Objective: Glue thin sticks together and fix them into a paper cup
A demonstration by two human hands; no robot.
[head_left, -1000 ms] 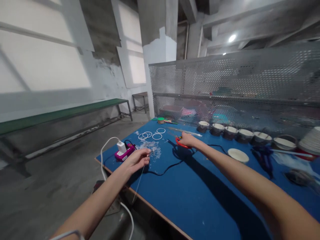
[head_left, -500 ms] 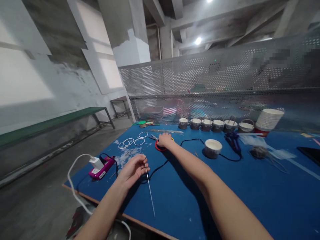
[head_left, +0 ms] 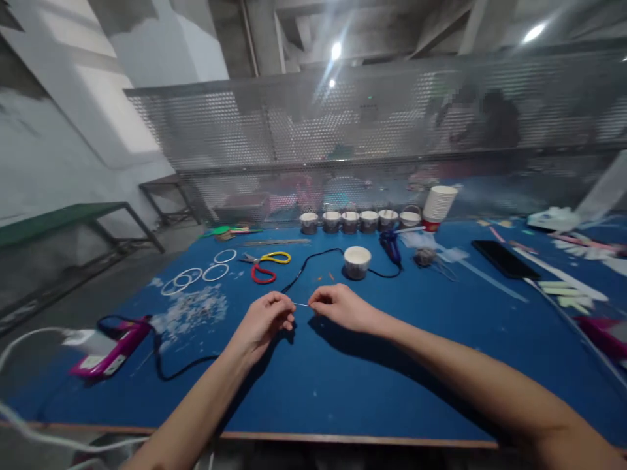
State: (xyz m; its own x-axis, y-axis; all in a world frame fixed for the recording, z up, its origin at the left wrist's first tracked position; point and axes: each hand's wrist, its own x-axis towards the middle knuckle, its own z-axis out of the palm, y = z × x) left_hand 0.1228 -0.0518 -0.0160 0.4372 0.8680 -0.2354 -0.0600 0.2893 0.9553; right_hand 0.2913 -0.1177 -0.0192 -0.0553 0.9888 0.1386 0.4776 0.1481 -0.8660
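A thin white stick or wire (head_left: 301,304) spans the short gap between my two hands over the middle of the blue table. My left hand (head_left: 264,323) pinches one end of it, and my right hand (head_left: 345,307) pinches the other. The fingers hide most of its length. Beyond my left hand lie scissors (head_left: 277,257) with one red and one yellow handle, untouched. Several white rings (head_left: 215,280) lie left of the scissors. A white paper cup with a grey-wrapped side (head_left: 356,267) stands past my right hand.
Along the back stand several similar cups (head_left: 332,223) and a stack of paper cups (head_left: 439,202). A blue glue gun (head_left: 390,247) trails a black cord. At left is a magenta power strip (head_left: 117,352); at right, a black phone (head_left: 504,259). A perforated metal screen (head_left: 274,130) rises behind.
My right hand has let go of the scissors, which now lie on the table, and has come back to pinch the thin stick beside my left hand. The view has turned right.
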